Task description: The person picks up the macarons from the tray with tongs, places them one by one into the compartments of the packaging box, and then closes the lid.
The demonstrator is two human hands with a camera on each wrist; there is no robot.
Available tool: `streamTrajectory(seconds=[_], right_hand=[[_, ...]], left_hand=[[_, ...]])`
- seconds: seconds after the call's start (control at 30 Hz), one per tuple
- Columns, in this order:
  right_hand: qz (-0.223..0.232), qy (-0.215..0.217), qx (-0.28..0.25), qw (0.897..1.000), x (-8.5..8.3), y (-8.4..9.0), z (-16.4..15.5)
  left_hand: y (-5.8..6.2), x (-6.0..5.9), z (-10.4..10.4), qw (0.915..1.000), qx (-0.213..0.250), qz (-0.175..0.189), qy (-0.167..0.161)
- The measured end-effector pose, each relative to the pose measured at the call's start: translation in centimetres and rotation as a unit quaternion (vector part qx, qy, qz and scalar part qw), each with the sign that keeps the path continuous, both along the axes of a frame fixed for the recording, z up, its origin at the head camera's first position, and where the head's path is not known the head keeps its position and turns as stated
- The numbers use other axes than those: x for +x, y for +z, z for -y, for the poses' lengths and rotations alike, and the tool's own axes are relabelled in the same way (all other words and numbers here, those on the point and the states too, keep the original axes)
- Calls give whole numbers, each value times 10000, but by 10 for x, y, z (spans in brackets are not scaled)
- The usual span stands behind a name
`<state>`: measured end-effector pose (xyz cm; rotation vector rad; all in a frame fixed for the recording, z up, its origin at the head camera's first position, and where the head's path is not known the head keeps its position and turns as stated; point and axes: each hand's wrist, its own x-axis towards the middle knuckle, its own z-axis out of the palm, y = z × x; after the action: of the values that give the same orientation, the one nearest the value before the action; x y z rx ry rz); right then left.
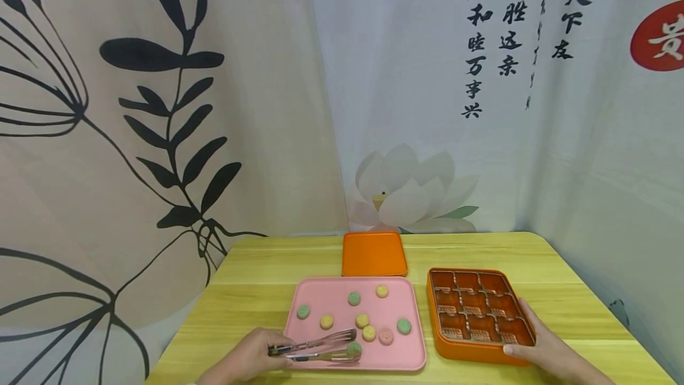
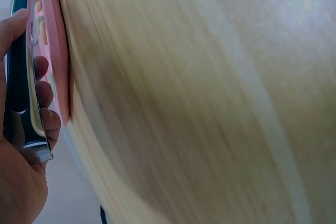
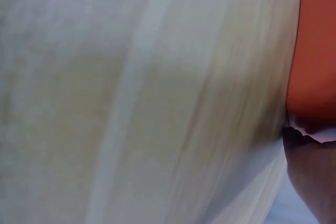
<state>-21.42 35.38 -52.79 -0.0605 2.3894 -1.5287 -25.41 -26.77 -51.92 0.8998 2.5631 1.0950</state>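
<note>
In the head view my left hand (image 1: 251,354) grips a pair of metal tongs (image 1: 315,343) with dark handle parts, over the front left of a pink tray (image 1: 369,363). The tongs' arms stand apart, and a green macaron (image 1: 354,348) shows between their ends, right at the lower one. The left wrist view has my thumb and fingers curled round the tongs' handle (image 2: 20,72). My right hand (image 1: 545,343) holds the front right corner of an orange box (image 1: 475,354), thumb at the front and fingers along the side. A clear divider insert (image 1: 472,308) with several compartments sits inside.
Several other small macarons, among them a yellow one (image 1: 326,321), a green one (image 1: 404,326) and a pink one (image 1: 386,336), lie scattered on the tray. An orange lid (image 1: 374,253) lies behind it on the wood-patterned table (image 1: 256,290). A printed curtain (image 1: 278,106) hangs behind.
</note>
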Motion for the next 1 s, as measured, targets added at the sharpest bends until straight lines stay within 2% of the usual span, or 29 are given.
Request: streamTrajectory(seconds=[0.13,0.4,0.6,0.73,1.0], right_hand=[[106,-44,-43,9999,2,0,1],[-13,-44,-143,9999,6,-1,1],[-45,-92,-22,9999,5,1,4],[-259,-8,-9,9997,3,2,7],[-376,-249,494,9978,7,6,1]], left_hand=[[-2,0,-2,9999,106,-66,-61],[-1,1,-5,9994,287,-16,-215],[1,3,-4,9995,267,135,-126],[1,4,-2,9995,252,182,-60],[-2,3,-3,9994,280,194,-89]])
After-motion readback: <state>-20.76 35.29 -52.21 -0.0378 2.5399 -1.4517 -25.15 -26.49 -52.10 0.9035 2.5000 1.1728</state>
